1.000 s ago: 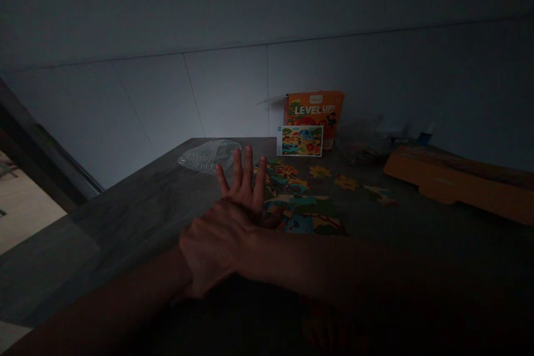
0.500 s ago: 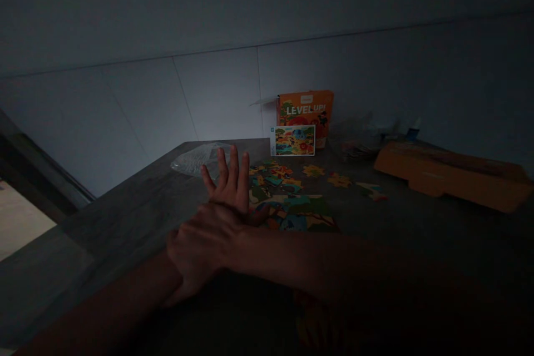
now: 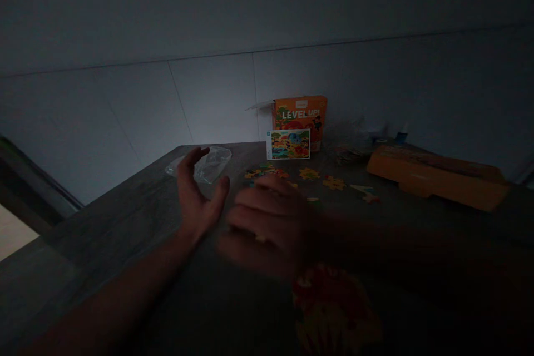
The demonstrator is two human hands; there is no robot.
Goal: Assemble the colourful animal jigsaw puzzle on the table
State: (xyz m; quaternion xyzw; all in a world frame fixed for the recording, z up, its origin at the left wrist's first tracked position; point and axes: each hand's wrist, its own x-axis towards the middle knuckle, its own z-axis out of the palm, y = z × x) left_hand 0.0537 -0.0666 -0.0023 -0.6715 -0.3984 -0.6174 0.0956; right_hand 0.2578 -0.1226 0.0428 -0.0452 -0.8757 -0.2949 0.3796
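Note:
My left hand (image 3: 198, 200) is raised over the grey table, thumb and fingers apart with nothing between them. Just to its right is my right hand (image 3: 267, 222), smeared by motion, its fingers loosely bent with gaps between them; I see nothing held. The two hands are apart. Behind and partly under the right hand lie jigsaw puzzle pieces (image 3: 267, 171), mostly hidden by it. Loose yellow pieces (image 3: 334, 182) sit further right. Nearer to me, below the right hand, is a dim red and yellow patterned shape (image 3: 334, 306).
A picture card (image 3: 288, 144) leans before an orange puzzle box (image 3: 300, 114) near the wall. Clear plastic wrapping (image 3: 214, 164) lies behind my left hand. An orange box part (image 3: 438, 175) and a blurry plastic bag (image 3: 350, 139) are at right. The light is dim.
My right hand has let go of my left wrist and moved right. My left hand has turned and shifted left, from fingers upright to thumb and fingers spread in a curve.

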